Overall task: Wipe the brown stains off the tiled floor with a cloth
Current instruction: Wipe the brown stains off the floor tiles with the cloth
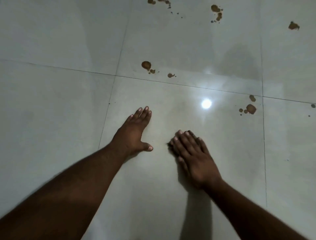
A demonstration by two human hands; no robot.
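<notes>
My left hand (135, 131) lies flat on the pale tiled floor (51, 102), fingers straight and thumb spread. My right hand (191, 154) presses flat, slightly blurred, on the same tile. Only a dark edge of what looks like a cloth (169, 145) peeks out beside its fingers; the rest is hidden under the hand. Brown stains sit beyond the hands: one cluster (146, 65) with a small spot (170, 75) past the grout line, another cluster (251, 108) to the right, and more far off (216, 12), (293, 26) and at the top edge (151, 1).
A bright lamp reflection (206, 103) shines on the glossy tile between the hands and the right stains. Dark grout lines (188, 85) divide the large tiles. A tiny dark speck (313, 105) lies at the right edge.
</notes>
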